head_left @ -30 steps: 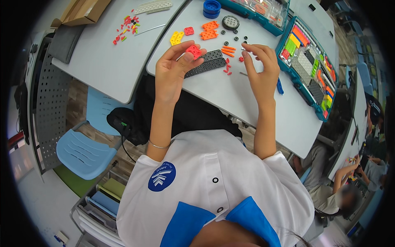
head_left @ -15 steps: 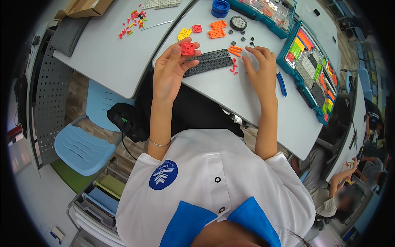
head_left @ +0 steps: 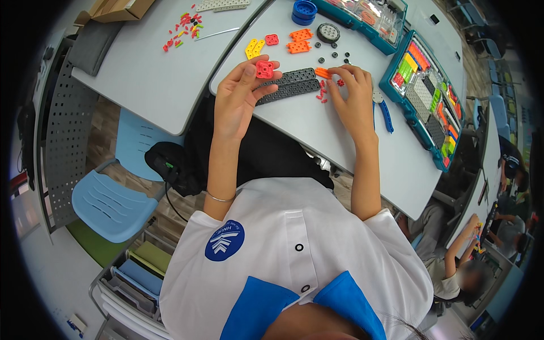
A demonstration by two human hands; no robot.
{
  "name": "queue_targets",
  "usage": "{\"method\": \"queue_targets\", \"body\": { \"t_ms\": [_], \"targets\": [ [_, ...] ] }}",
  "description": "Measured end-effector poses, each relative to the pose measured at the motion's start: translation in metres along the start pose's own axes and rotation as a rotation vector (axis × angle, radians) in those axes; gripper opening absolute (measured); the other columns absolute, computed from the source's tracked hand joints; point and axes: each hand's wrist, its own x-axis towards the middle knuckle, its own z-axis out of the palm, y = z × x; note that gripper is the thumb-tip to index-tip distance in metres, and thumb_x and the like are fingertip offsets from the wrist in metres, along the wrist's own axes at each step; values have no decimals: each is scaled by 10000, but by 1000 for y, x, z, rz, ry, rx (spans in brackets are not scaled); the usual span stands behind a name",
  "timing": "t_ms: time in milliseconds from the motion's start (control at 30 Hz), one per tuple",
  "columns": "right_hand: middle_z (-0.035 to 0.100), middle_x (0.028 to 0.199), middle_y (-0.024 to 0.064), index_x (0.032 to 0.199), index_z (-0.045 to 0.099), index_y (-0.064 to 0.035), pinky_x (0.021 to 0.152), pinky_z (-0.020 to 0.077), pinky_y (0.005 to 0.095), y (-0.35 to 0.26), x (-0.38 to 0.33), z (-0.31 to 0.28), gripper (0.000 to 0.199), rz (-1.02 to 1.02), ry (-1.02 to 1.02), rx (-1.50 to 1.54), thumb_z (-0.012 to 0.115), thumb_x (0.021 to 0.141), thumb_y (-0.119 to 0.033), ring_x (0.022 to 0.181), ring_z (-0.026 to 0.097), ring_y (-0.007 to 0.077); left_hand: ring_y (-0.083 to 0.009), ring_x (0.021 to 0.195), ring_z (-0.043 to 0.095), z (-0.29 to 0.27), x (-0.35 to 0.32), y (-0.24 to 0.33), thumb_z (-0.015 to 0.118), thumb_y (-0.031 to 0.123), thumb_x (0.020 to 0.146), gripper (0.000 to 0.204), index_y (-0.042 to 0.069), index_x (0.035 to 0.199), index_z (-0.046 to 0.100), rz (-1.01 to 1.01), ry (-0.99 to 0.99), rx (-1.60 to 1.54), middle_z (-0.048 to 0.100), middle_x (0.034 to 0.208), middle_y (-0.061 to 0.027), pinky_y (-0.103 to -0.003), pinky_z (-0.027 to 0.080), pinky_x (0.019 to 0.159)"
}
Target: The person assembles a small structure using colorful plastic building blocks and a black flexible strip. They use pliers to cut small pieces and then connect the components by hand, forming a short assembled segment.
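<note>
My left hand (head_left: 235,102) is closed on a red square connector block (head_left: 264,69), held up above the table between thumb and fingers. The right hand (head_left: 354,99) reaches over the table with thumb and index finger apart. Its index fingertip is at the orange pins (head_left: 322,73); whether it touches them I cannot tell. Through the gap between thumb and index finger a small red piece (head_left: 340,83) shows. Two dark grey perforated beams (head_left: 294,88) lie between my hands, partly behind the left one. Small red pins (head_left: 322,95) lie beside their right end.
Beyond are yellow angled plates (head_left: 254,49), orange plates (head_left: 300,47), a grey wheel (head_left: 328,33), blue rims (head_left: 304,11) and small black rings. Blue-handled pliers (head_left: 386,114) and a teal parts case (head_left: 425,102) lie to the right. Another table (head_left: 147,85) stands left.
My right hand has moved slightly left, its index finger now at the orange pins, uncovering the pliers' head. My left hand has shifted a little right and nearer, still holding the red connector block.
</note>
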Motion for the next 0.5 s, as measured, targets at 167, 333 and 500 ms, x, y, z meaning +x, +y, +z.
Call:
{"method": "queue_targets", "body": {
  "t_ms": [167,333,500],
  "targets": [
    [651,1052,93,1031,736,-76,931,454,398,18,5,-12,182,118,152,8,722,852,-104,1043,559,289,-268,1144,663,-5,0,3,593,199,1022,417,-74,1335,546,28,16,18,651,1240,-208,-311,582,910],
    [655,990,72,986,751,-87,913,442,394,39,0,-14,166,191,152,-103,757,828,-139,1007,555,268,-318,1209,631,-2,1,3,606,123,1003,386,-91,1319,550,6,-9,-20,652,1232,-209,-338,562,985],
    [648,1020,57,970,759,-114,916,413,394,34,2,-8,172,134,149,-173,783,810,-171,1020,540,256,-340,1215,624,3,0,2,596,98,1000,376,-99,1316,546,-19,-31,-41,645,1237,-216,-337,560,993]
  ]
}}
